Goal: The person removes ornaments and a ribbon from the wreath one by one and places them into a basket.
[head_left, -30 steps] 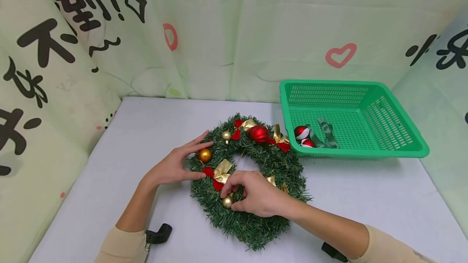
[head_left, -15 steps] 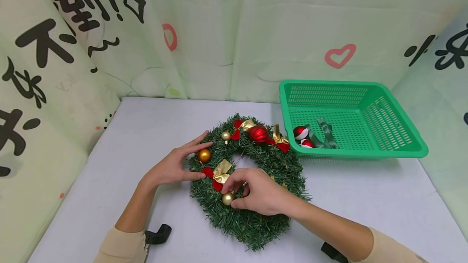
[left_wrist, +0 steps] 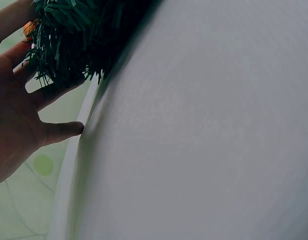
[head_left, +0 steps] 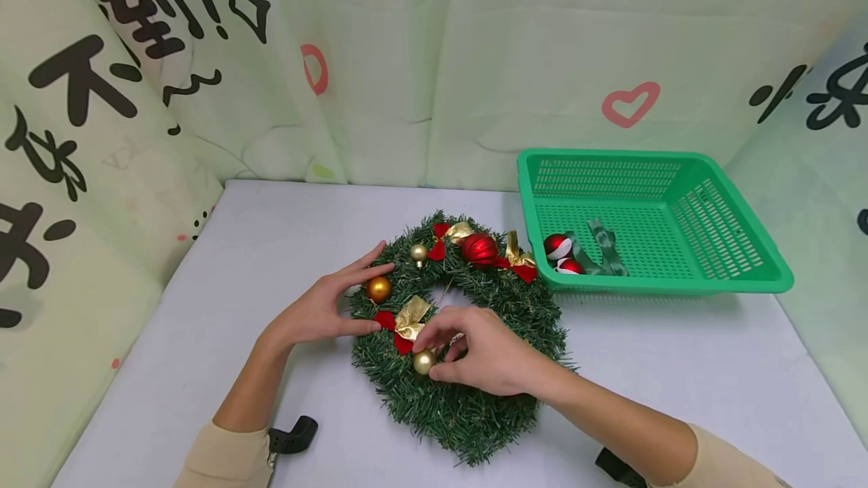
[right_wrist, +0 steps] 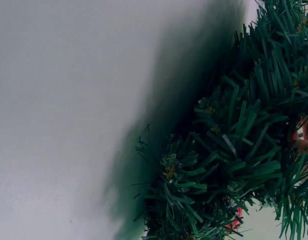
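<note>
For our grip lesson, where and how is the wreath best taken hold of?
Probably grip the wreath around its near stretch, coming from the near side: the ring shows no ornaments there, while bows and balls sit along its left and far parts.

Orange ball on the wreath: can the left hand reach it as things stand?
Probably yes: the orange ball lies uncovered on the wreath, beside the left hand, with nothing visible blocking it.
</note>
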A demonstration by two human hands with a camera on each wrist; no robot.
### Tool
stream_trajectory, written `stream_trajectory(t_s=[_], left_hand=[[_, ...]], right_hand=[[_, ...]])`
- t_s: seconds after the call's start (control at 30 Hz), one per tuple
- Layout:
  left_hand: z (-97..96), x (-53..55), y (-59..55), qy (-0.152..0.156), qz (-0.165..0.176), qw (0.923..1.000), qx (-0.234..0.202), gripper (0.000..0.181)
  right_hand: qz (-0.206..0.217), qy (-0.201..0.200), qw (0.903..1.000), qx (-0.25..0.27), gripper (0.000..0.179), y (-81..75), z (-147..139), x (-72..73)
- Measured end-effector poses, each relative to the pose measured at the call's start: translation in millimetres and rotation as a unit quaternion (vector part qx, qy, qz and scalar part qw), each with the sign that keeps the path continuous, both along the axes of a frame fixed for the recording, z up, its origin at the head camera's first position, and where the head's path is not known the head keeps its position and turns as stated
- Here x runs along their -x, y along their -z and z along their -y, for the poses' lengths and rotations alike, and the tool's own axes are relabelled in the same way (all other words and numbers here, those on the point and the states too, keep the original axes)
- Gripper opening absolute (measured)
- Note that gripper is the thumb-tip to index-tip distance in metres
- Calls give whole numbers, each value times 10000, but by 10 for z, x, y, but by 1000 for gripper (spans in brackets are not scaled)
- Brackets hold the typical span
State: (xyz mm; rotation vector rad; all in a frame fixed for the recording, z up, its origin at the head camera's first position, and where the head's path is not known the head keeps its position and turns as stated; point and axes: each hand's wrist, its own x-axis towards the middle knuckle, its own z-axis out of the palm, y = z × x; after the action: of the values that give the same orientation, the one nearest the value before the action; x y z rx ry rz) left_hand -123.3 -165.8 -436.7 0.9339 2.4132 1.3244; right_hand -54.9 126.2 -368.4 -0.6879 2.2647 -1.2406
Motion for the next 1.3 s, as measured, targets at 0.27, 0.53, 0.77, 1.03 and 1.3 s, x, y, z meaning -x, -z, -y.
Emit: stream_trajectory(t_s=[0.27, 0.53, 0.77, 1.03, 1.3], left_hand=[[-2, -1, -2, 18, 30, 10000, -45, 84], [1, -1, 3, 26, 59, 10000, -66, 84], [-3, -2, -2, 32, 27, 10000, -64, 84], [-7, 1, -1, 35, 49, 10000, -46, 84], [-3, 4, 4, 22, 63, 10000, -49, 85]], right_hand=[[201, 102, 9994, 274, 27, 8, -10, 20], [666, 316, 9948, 696, 28, -30, -54, 52], [723, 424, 9930, 830, 28, -47, -86, 76], [657, 503, 9926, 887, 28, -53, -115, 86], [476, 538, 9924, 1002, 29, -77, -160, 112]])
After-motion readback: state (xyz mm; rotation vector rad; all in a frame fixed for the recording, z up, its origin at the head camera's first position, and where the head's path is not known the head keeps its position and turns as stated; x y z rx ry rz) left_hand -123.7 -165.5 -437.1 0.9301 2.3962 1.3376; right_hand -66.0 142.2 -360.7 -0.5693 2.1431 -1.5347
